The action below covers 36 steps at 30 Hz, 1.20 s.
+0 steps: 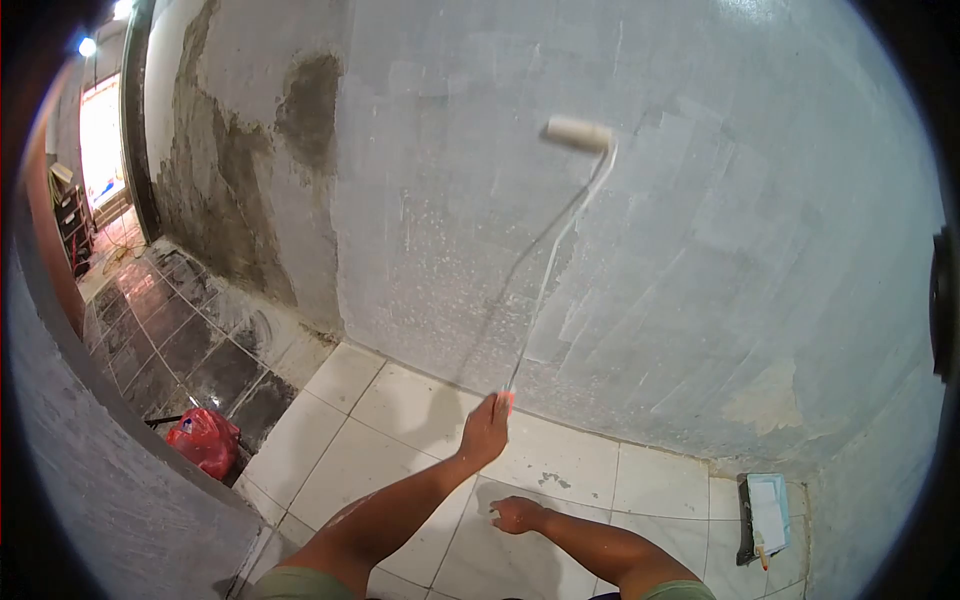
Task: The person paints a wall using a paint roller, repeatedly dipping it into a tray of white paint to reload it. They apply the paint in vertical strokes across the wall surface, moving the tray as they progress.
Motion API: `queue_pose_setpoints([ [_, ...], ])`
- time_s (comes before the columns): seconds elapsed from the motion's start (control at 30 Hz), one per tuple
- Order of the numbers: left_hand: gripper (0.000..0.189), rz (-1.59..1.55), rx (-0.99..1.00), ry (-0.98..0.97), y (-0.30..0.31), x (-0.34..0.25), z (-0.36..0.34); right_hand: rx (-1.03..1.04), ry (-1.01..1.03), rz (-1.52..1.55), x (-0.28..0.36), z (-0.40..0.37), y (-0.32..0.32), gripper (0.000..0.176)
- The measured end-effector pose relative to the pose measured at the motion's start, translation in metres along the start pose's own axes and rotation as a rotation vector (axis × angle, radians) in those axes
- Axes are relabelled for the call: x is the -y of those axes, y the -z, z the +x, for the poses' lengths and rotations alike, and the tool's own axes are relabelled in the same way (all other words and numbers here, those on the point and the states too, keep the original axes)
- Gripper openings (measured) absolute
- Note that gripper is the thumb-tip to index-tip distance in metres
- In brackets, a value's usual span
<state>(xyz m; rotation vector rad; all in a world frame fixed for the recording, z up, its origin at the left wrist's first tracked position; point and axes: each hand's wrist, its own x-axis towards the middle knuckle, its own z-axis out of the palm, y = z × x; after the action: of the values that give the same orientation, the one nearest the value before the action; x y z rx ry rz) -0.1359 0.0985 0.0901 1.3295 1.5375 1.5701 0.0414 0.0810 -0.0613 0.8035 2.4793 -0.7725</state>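
- The left hand (487, 428) is clenched around the bottom end of the paint roller (560, 240), at about 6 o'clock in the view. Gripping it so low probably lets the long handle carry the head far up.
- From the fist a thin pale metal rod slants up toward 1 o'clock and bends at the top into the roller head, a short, fuzzy, cream-coloured cylinder lying crosswise against the wall (720, 200) (whether it presses on or sits just off, I cannot tell).
- The right hand (518, 515) sits just below the left one, toward 6 o'clock, with its fingers loosely curled and nothing in them. It is low over the floor (400, 400), possibly propped there for balance, though contact is not clear.
- The wall is grey and matte, with blocky lighter and darker patches. At 11 o'clock a rough, dark stretch of bare cement shows.
- The floor is glossy white square tile with a few smudges, changing to dark tiles toward 9 o'clock.
- A shallow rectangular tray (768, 510) with a pale inside lies at 4 o'clock, close to the wall's foot and well apart from both hands.
- A crumpled red plastic bag (205, 440) lies at 8 o'clock on the dark tiles.
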Motion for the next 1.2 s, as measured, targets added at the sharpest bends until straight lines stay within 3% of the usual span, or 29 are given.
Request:
queue_pose_setpoints([
  [0.03,0.038,0.085,-0.049,-0.087,-0.004,0.025,-0.017,0.021,-0.005,-0.008,0.001,-0.004,0.001,0.045],
  [0.2,0.037,0.133,0.020,-0.012,0.012,0.106,-0.095,0.039,-0.021,-0.058,-0.008,-0.010,-0.015,0.045],
  [0.27,0.037,0.161,0.093,0.160,0.015,0.113,-0.102,0.056,-0.029,-0.084,-0.012,-0.008,-0.021,0.050],
  [0.5,0.039,-0.034,0.080,-0.036,-0.009,-0.030,-0.006,0.120,-0.039,-0.096,-0.001,-0.001,-0.004,0.047],
  [0.57,0.038,-0.052,0.063,-0.050,-0.020,-0.045,0.012,0.024,0.019,-0.009,-0.002,-0.001,0.002,0.047],
  [0.7,0.039,0.062,-0.008,-0.095,-0.034,-0.008,0.000,-0.183,-0.035,0.073,-0.021,-0.006,0.028,0.048],
  [0.83,0.036,0.066,0.054,0.053,-0.023,0.062,-0.074,-0.334,-0.162,0.036,-0.055,-0.027,0.045,0.054],
  [0.87,0.035,0.091,0.056,0.093,-0.020,0.084,-0.098,-0.317,-0.238,0.085,-0.051,-0.036,0.047,0.056],
  [0.93,0.037,0.112,0.157,0.151,-0.006,0.125,-0.142,-0.264,-0.194,0.087,-0.059,-0.034,0.022,0.057],
  [1.03,0.036,0.133,0.220,0.283,0.009,0.140,-0.164,-0.006,-0.096,0.157,-0.051,-0.040,-0.007,0.058],
  [1.07,0.036,0.130,0.227,0.283,0.006,0.136,-0.160,-0.007,-0.103,0.161,-0.045,-0.038,-0.015,0.058],
  [1.13,0.035,0.221,0.226,0.225,0.007,0.097,-0.127,0.147,-0.038,-0.011,-0.032,-0.033,-0.029,0.054],
  [1.2,0.036,0.107,0.066,-0.071,-0.013,0.067,-0.091,0.152,-0.017,0.007,-0.019,-0.027,-0.022,0.053],
])
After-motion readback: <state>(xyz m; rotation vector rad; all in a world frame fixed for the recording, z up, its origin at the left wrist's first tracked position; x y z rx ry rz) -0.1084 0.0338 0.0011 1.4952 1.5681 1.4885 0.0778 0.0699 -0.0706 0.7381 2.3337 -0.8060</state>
